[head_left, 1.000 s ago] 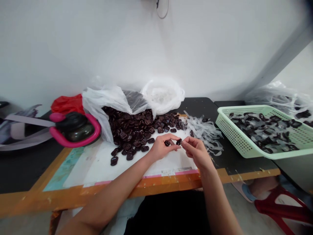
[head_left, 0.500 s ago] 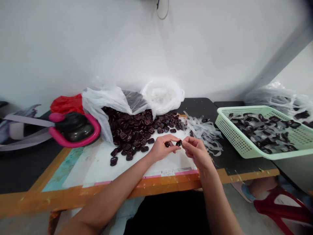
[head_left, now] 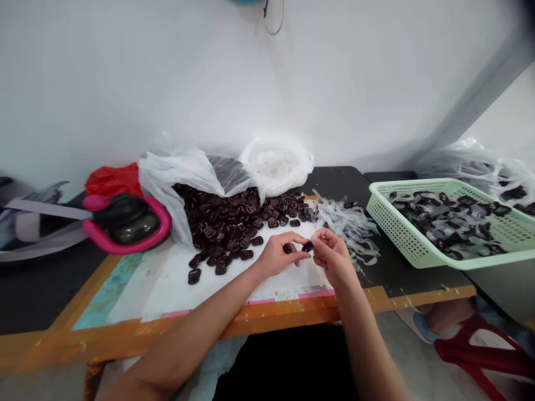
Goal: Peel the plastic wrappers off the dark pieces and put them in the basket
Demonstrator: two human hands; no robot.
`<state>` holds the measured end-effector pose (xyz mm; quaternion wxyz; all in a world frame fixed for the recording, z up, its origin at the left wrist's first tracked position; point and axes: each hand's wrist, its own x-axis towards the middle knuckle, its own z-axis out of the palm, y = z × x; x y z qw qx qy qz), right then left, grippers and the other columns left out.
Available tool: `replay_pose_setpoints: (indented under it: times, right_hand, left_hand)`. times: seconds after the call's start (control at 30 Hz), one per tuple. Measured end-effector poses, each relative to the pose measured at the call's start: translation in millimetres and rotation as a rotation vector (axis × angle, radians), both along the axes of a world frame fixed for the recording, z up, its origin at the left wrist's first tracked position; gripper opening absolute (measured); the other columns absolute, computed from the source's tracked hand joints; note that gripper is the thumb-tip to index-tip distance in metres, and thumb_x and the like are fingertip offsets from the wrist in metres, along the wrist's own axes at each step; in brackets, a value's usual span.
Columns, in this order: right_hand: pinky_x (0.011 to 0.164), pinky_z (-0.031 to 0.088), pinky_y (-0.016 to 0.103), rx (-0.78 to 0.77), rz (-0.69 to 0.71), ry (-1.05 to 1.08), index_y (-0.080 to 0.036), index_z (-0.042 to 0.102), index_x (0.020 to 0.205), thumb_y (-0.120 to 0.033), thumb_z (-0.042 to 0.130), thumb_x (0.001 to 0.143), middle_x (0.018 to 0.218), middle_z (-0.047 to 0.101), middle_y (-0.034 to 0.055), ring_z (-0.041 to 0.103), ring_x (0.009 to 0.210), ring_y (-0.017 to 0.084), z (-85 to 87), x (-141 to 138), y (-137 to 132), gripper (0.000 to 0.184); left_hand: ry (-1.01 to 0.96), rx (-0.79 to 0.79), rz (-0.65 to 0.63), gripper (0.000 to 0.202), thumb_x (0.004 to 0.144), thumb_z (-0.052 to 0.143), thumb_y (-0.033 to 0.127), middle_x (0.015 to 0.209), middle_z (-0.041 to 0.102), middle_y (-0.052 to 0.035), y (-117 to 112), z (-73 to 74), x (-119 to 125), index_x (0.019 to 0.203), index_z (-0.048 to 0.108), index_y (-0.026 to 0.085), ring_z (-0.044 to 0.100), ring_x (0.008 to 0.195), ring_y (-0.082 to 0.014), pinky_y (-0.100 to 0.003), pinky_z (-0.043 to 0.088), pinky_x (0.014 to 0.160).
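Note:
My left hand [head_left: 279, 254] pinches a small dark buckle-like piece [head_left: 307, 246] between thumb and forefinger. A second dark piece [head_left: 287, 248] shows inside the curl of its fingers. Right at the first piece, my right hand [head_left: 332, 255] has thumb and forefinger pinched together; whether they grip the piece or something thin on it cannot be made out. Left of the hands lies a heap of glossy dark-brown slotted pieces [head_left: 234, 223], spilling from a clear plastic bag [head_left: 179, 172]. Beyond my right hand is a bundle of translucent strips [head_left: 345, 220].
A pale green basket [head_left: 412, 239] on the right holds dark pieces with translucent strips. A white bag-lined bowl [head_left: 278, 161] stands by the wall. At left are a pink-and-black object [head_left: 127, 223] and a red bag [head_left: 112, 179]. A person's foot and red stool [head_left: 480, 348] show at lower right.
The view has shifted slightly. Both hands stay close together at the same piece, with my right fingers moved in a little closer against it.

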<state>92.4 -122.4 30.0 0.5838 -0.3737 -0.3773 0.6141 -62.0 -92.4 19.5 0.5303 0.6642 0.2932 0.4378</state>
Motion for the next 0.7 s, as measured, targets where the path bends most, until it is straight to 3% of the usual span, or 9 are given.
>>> replay_pose_setpoints:
  times: [0.23, 0.47, 0.7]
  right_hand:
    - [0.038, 0.017, 0.017, 0.023, -0.048, -0.022, -0.019, 0.053, 0.080, -0.026, 0.067, 0.070, 0.055, 0.036, -0.0078, 0.021, 0.042, 0.003, -1.4, -4, -3, 0.019]
    - [0.041, 0.023, 0.016, 0.109, -0.061, -0.176, -0.021, 0.054, 0.090, -0.028, 0.067, 0.073, 0.065, 0.045, -0.0045, 0.032, 0.049, 0.005, -3.1, 0, -5, 0.022]
    - [0.038, 0.016, 0.017, -0.010, 0.054, -0.010, -0.018, 0.055, 0.084, -0.028, 0.065, 0.074, 0.055, 0.034, -0.0077, 0.020, 0.043, 0.004, -9.2, 8, -5, 0.017]
  left_hand:
    - [-0.007, 0.034, 0.030, 0.030, 0.070, 0.074, 0.029, 0.094, 0.062, -0.0080, -1, 0.8, 0, 0.093, 0.065, 0.011, 0.058, 0.049, -0.0058, -0.019, 0.046, 0.046]
    - [0.024, 0.219, 0.033, 0.030, 0.073, 0.071, 0.032, 0.097, 0.062, -0.0099, 2, -2.4, -3, 0.095, 0.066, 0.013, 0.058, 0.052, -0.0062, -0.019, 0.048, 0.048]
    - [0.092, 0.344, 0.046, 0.028, 0.076, 0.068, 0.030, 0.096, 0.063, -0.0101, 0, -1.4, -3, 0.098, 0.067, 0.013, 0.058, 0.058, -0.0077, -0.019, 0.049, 0.051]
